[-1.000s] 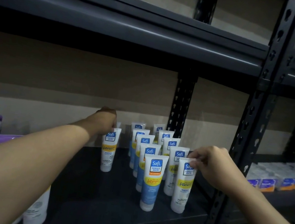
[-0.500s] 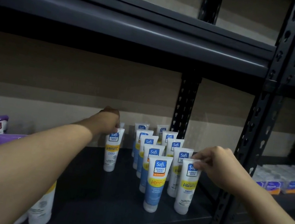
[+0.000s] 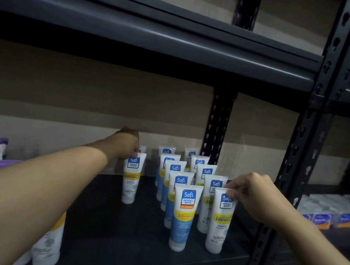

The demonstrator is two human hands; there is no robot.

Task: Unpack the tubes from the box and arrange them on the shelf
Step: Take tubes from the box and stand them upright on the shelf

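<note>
Barely anything's moved in the last half second. The left hand (image 3: 126, 145) still grips the top of the lone tube (image 3: 130, 180) mid-frame, and the right hand (image 3: 251, 196) still pinches the front-right tube (image 3: 219, 225). Both stand cap-down, long axis vertical. There's bare shelf (image 3: 105, 236) left of the cluster (image 3: 180, 186), and the post (image 3: 283, 196) is close on the right.

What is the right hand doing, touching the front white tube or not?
Touching. The head view shows the right hand pinching the top edge of the front white tube.
</note>
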